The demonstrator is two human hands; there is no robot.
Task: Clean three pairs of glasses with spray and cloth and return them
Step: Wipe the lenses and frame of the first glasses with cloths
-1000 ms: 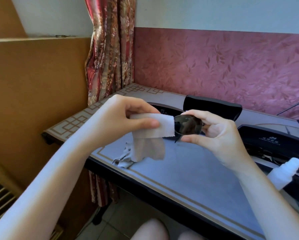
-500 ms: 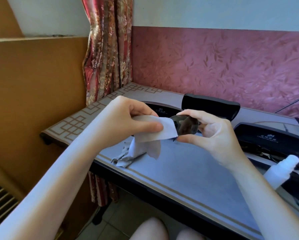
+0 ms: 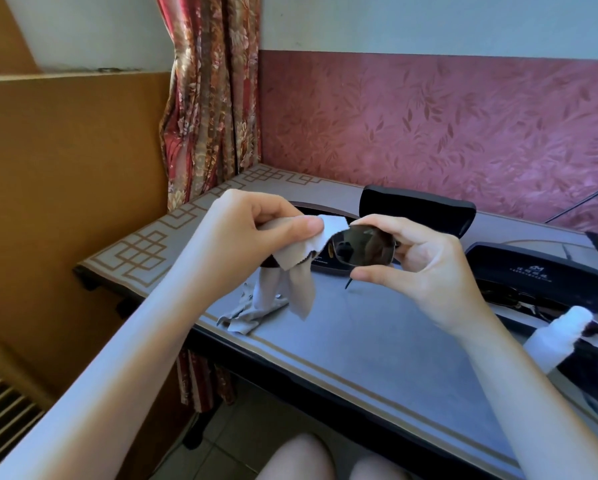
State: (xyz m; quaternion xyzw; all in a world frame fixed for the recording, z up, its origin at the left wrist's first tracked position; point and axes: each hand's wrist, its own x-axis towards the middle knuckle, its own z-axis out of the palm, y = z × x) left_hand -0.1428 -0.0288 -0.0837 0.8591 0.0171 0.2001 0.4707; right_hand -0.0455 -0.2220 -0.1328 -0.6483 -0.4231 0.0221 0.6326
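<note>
The open case [image 3: 532,268] on my right holds a dark pair of glasses [image 3: 508,296]. I cannot tell what lies in the second case [image 3: 415,209] behind my hands. Above the table [image 3: 359,334], my right hand [image 3: 425,268] pinches the sunglasses [image 3: 363,245] by one lens's rim. My left hand [image 3: 242,233] pinches the cloth [image 3: 290,268] just beside that lens.

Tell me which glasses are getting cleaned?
The dark-lensed pair in the right hand, the left hand holding a cloth to it; the other pair lies in the right-side case.
</note>
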